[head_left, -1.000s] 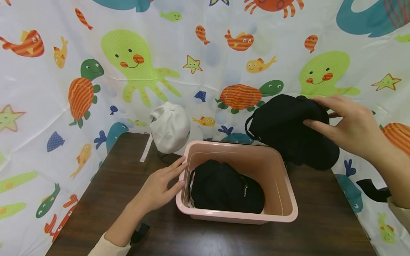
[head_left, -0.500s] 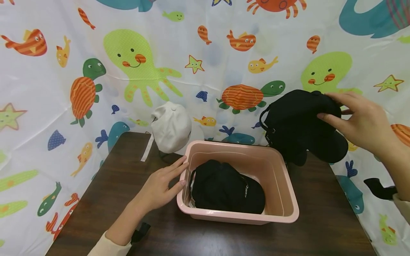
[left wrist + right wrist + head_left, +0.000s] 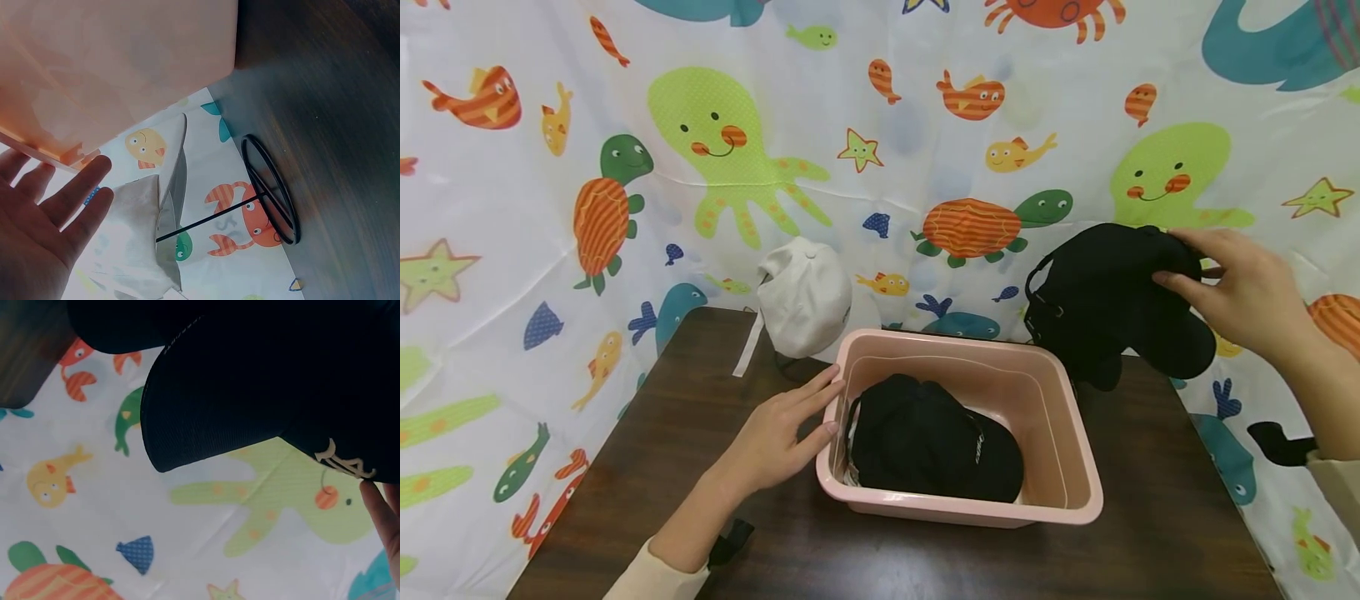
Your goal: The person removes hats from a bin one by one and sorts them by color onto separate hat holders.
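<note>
My right hand (image 3: pixel 1247 287) pinches the crown of a black cap (image 3: pixel 1131 279) at the back right, thumb in front. In the right wrist view this cap (image 3: pixel 225 406) shows a broad brim and pale lettering. Another dark brim (image 3: pixel 119 325) pokes out beside it, the rest hidden by the held cap. My left hand (image 3: pixel 782 433) touches the left rim of a pink plastic bin (image 3: pixel 955 510) with its fingers extended. Inside the bin lies a black cap (image 3: pixel 917 442) with small white lettering, its brim pointing right.
A white cap (image 3: pixel 805 300) hangs on a black wire stand (image 3: pixel 272 187) behind the bin's left corner. The dark wooden table (image 3: pixel 647 467) reaches back to a white curtain (image 3: pixel 865 92) printed with sea animals.
My right hand and the black cap in its grip have shifted right, rising a little and then dipping. My left hand stays at the bin's rim.
</note>
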`<move>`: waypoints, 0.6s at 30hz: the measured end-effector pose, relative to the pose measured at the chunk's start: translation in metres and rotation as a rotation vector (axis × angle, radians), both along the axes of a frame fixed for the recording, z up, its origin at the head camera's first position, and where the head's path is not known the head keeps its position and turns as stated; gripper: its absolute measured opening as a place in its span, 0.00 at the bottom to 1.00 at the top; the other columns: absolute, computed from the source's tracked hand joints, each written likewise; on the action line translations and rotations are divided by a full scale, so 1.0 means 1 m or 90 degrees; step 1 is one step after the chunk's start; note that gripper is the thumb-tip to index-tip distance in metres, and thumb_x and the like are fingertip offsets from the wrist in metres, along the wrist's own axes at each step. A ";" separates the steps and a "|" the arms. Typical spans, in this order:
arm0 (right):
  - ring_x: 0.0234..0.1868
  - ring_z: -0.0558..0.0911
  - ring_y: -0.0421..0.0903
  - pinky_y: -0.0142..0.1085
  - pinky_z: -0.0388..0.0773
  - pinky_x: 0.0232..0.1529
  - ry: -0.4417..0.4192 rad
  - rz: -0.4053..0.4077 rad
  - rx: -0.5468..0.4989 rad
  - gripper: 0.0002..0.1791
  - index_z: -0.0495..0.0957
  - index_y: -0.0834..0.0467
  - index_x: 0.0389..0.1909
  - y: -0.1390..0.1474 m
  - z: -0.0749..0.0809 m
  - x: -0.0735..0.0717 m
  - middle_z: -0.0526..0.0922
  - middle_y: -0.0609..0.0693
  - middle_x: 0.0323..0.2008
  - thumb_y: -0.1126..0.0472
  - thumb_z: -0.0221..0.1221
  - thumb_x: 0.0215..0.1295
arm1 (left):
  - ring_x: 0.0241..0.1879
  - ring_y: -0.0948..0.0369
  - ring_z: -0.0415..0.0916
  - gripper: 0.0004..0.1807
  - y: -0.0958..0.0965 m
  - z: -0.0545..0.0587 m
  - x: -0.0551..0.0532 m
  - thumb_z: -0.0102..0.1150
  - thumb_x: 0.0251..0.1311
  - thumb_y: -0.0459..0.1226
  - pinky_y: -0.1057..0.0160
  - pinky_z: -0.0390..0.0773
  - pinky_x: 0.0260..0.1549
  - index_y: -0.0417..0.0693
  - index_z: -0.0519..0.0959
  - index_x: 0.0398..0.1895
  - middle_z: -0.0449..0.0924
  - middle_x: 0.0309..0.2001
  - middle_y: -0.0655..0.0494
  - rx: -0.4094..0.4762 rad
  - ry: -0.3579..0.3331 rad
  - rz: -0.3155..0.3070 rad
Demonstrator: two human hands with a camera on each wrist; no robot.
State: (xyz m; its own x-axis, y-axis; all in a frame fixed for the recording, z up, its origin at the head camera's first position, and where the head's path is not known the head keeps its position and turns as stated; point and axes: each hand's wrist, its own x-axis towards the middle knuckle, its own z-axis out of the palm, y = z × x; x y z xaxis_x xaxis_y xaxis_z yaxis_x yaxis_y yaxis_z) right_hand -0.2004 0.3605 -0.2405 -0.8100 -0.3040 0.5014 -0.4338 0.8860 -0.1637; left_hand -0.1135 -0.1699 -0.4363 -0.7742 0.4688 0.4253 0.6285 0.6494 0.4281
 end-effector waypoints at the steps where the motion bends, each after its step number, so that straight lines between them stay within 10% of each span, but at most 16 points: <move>1: 0.52 0.78 0.67 0.08 0.53 0.43 -0.004 -0.003 0.001 0.30 0.76 0.67 0.66 0.001 -0.002 -0.001 0.81 0.70 0.54 0.72 0.71 0.62 | 0.69 0.49 0.75 0.30 0.000 0.000 0.000 0.61 0.71 0.46 0.41 0.78 0.61 0.47 0.75 0.74 0.66 0.77 0.54 0.000 0.000 0.000; 18: 0.51 0.77 0.65 0.06 0.55 0.43 -0.057 0.003 -0.039 0.26 0.76 0.67 0.64 0.019 -0.031 -0.016 0.80 0.70 0.54 0.72 0.68 0.66 | 0.70 0.50 0.74 0.30 0.000 0.000 0.000 0.61 0.71 0.47 0.41 0.77 0.62 0.47 0.75 0.74 0.66 0.78 0.55 -0.001 -0.011 0.005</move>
